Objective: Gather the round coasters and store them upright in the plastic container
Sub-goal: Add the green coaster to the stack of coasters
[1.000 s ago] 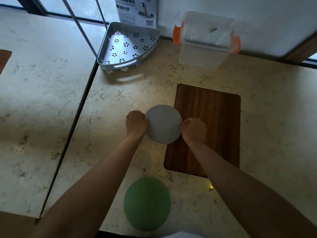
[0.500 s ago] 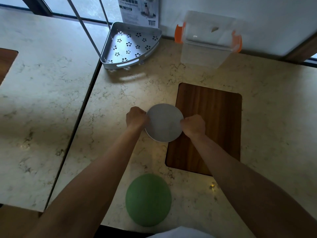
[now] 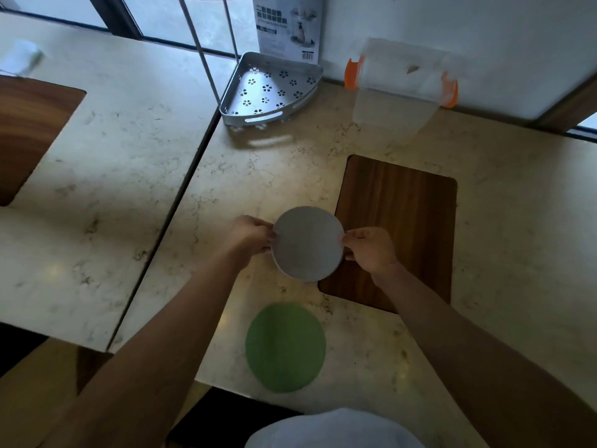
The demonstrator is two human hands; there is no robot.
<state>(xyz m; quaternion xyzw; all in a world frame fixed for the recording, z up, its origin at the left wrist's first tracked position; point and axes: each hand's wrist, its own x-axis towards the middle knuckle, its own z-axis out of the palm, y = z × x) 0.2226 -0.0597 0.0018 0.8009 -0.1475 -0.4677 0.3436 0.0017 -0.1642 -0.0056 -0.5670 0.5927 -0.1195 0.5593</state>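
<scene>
A round grey coaster [image 3: 307, 244] is held above the marble counter between both hands. My left hand [image 3: 250, 236] pinches its left edge and my right hand [image 3: 370, 248] pinches its right edge. A round green coaster [image 3: 285, 347] lies flat on the counter nearer to me, by the front edge. The clear plastic container [image 3: 400, 92] with orange side clips stands at the back against the wall, well beyond the hands.
A dark wooden board [image 3: 403, 221] is set in the counter under my right hand. A white perforated corner shelf [image 3: 268, 88] sits at the back left, with a printed box behind it. A second counter with another wooden inlay [image 3: 29, 130] lies to the left across a gap.
The view has shifted, showing more of the left counter. Both hands keep their pinch on the grey coaster, which stays at about the same spot by the board's left edge.
</scene>
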